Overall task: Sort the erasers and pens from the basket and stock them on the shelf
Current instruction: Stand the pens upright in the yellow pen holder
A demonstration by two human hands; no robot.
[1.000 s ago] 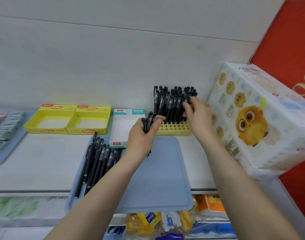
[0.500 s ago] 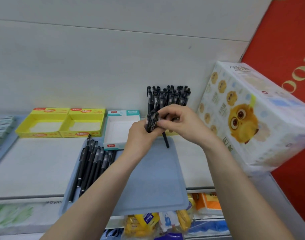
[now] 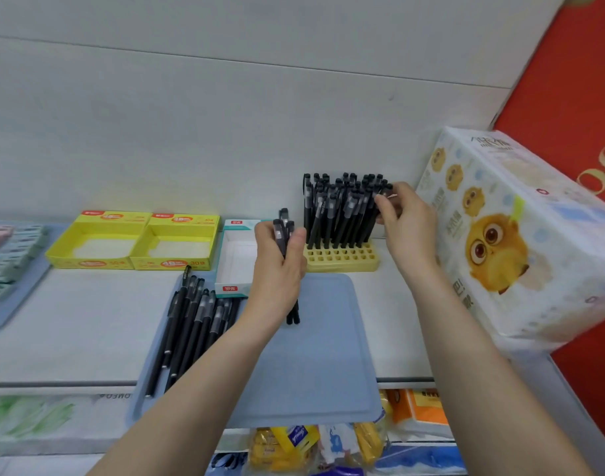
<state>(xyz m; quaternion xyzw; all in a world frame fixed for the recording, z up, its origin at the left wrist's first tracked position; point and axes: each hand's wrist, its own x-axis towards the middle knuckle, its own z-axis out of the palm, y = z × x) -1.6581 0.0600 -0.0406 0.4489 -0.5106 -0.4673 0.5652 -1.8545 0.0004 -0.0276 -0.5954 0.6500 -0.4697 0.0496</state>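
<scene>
The left hand (image 3: 280, 266) is curled round a small bunch of black plastic pens (image 3: 284, 231) and holds it upright, caps up, above the far edge of the flat blue plastic tray (image 3: 311, 355). The lower ends of the bunch show below the hand.

The right hand (image 3: 407, 221) is at the right end of the yellow perforated plastic pen holder (image 3: 342, 257). Its thumb and fingertips (image 3: 380, 202) pinch the cap end of a single black pen (image 3: 385, 191) at the edge of the cluster.

The holder stands on the white shelf (image 3: 71, 321) against the back wall, just beyond the tray. A dense cluster of standing black pens (image 3: 338, 207) fills its rear rows; the front rows of holes are open.

Loose black pens (image 3: 191, 324) lie side by side on the left part of the tray.

An open white cardboard box with teal trim (image 3: 235, 259) sits at the tray's far left corner. Two open yellow cardboard boxes (image 3: 139, 242) stand to its left. A large wrapped pack with owl print (image 3: 517, 235) rests at the shelf's right end.
</scene>
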